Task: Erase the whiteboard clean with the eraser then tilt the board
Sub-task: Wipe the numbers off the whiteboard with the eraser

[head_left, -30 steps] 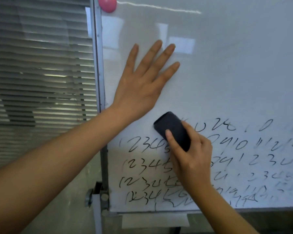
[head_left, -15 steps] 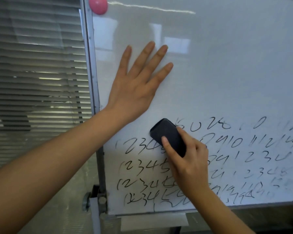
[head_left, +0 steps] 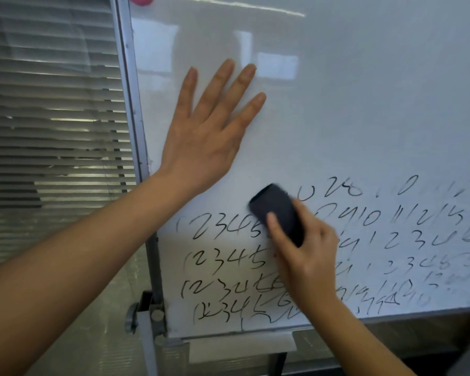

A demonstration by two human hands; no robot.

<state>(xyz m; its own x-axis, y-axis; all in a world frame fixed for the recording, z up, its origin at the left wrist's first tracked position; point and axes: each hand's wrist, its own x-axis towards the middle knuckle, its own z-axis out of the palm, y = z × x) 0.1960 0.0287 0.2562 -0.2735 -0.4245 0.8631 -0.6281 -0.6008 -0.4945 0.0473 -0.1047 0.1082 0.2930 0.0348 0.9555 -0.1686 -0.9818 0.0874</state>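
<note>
since the earlier frames the eraser [head_left: 278, 213] has slid a little right along the top row of writing, and the digits just left of it (the 5 of the first full row) now show more fully; the left hand has stayed where it was. the right hand [head_left: 307, 256] grips the one eraser, thumb curled over its near face and the other fingers wrapped round its far side, pressing it to the board [head_left: 364, 118]; it is blurred by motion. the eraser sits at about 5 o'clock from the left hand, near but apart from it. the left hand [head_left: 201, 142] lies flat on the bare upper board, four fingers straight and spread, pointing to 1 o'clock, holding nothing. the thumb is hidden.

there is one board, its upper part wiped, with four full rows of black numbers low down and a fifth, partly smeared row above them to the right. one pink magnet [head_left: 143, 0] sits at 12 o'clock on the frame [head_left: 132, 104], cut off by the edge. blinds [head_left: 52, 118] fill the left.
</note>
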